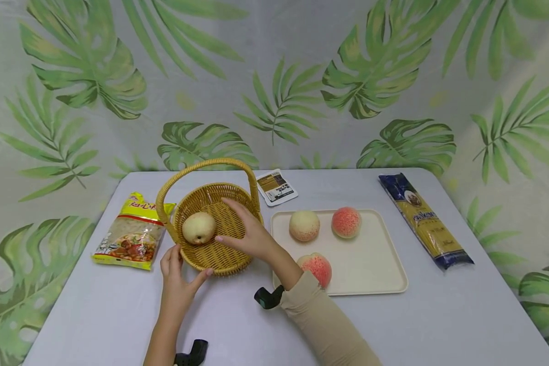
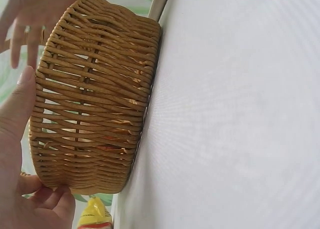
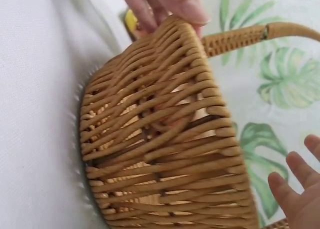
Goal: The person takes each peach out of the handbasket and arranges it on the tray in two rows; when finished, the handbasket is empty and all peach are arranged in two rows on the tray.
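1. Head view: a round woven wicker basket with a hoop handle (image 1: 212, 229) is seen standing on the pale grey table (image 1: 393, 325), between a yellow packet of noodles (image 1: 130, 234) and a cream rectangular plastic tray (image 1: 370, 264). One pale yellow pear-like fruit (image 1: 199, 227) is held in the basket. The right hand (image 1: 249, 234) is stretched over the basket with fingers straight, its fingertips just beside the fruit; nothing is gripped. The left hand (image 1: 177, 274) is laid against the near rim, thumb and fingers spread, steadying rather than clasping. On the tray, one pale and two pink-blushed peaches (image 1: 346, 222) are noted. A dark blue spaghetti pack (image 1: 423, 221) and a small white sachet (image 1: 276, 187) lie apart.

2. Left wrist view: the basket wall (image 2: 95, 99) is seen side-on, stiff open weave; the thumb is laid along it, relaxed.

3. Right wrist view: the rim and handle (image 3: 250, 36) are shown, with straight fingers (image 3: 175, 4) over the rim.

4. Judgement: the basket is judged light, rigid and rough enough not to slip; the handle or rim is the soundest hold. The fruit is judged smooth, rollable and easily bruised, best cupped.
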Motion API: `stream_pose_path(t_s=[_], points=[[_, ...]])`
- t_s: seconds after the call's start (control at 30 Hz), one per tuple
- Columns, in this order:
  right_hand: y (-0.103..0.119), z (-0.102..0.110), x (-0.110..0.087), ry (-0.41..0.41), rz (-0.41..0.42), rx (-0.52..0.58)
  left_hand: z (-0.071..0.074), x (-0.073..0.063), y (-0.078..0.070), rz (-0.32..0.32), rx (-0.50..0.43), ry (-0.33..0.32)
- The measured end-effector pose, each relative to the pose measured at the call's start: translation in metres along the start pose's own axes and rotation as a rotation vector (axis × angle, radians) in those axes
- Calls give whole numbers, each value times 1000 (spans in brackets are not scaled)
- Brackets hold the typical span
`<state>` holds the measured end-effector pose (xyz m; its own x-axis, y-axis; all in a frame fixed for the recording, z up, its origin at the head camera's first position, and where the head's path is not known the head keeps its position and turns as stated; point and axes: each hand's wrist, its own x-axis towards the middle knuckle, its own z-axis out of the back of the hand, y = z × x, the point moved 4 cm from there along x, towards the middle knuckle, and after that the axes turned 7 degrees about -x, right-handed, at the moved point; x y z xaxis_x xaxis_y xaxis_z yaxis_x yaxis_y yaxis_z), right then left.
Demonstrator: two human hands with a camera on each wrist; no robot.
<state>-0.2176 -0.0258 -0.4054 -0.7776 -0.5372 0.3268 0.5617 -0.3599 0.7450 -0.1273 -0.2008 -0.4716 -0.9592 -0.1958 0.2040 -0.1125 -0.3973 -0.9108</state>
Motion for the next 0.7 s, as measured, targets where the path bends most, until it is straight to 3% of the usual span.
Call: stream_pose_path(t_s=[0.2,0.7], points=[[-15,-18,12,44,-91,2,0,0,1,5,7,-2],[-24,-34,30,163,-124,-41,1,-1,-2,18,13,5]])
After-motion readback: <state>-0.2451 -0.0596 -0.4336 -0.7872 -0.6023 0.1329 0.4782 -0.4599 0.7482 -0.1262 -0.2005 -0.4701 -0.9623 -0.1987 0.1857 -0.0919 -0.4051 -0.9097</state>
